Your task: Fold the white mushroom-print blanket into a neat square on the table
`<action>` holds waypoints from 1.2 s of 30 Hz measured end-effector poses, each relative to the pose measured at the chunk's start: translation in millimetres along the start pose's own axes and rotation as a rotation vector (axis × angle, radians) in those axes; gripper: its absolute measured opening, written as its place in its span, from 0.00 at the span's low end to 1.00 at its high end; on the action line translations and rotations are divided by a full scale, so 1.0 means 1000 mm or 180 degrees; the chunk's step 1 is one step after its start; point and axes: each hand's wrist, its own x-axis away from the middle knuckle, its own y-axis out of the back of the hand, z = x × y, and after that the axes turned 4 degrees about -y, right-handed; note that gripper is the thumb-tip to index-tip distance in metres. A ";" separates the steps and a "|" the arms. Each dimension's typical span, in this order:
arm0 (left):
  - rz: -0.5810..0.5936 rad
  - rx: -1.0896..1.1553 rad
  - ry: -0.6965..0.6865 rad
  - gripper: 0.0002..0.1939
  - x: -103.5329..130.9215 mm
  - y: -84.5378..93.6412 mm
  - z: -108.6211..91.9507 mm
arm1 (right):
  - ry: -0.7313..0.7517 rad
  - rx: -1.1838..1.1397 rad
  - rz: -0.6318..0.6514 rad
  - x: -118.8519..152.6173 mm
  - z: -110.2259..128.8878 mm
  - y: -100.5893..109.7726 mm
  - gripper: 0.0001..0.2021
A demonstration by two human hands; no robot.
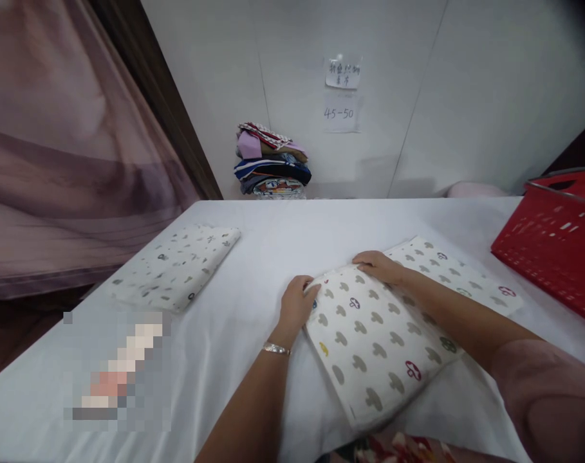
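Observation:
A white cloth (369, 334) with grey mushroom shapes and a few coloured ones lies folded in front of me, its near end close to my body. At its far left corner, my left hand (299, 305) pinches the edge, thumb on top and the other fingers partly hidden. Further right along the same far edge, my right hand (376, 265) is closed over the fabric. Beyond my right forearm shows more mushroom-print fabric (456, 273); whether it belongs to the same piece I cannot tell.
Another folded printed cloth (186, 263) lies at the left of the white table (263, 238). A red basket (557, 238) stands at the right edge. Folded fabrics (273, 161) are stacked by the wall. A pixelated patch (118, 373) hides something at lower left.

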 end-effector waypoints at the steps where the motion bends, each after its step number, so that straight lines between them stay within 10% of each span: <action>1: 0.0027 -0.0033 -0.0066 0.07 0.000 0.000 0.000 | 0.0037 -0.0030 -0.0025 0.000 0.001 -0.001 0.14; 36: -0.0023 -0.0036 -0.0126 0.07 0.000 -0.002 -0.001 | -0.0219 -0.0334 -0.0258 -0.013 0.046 -0.022 0.06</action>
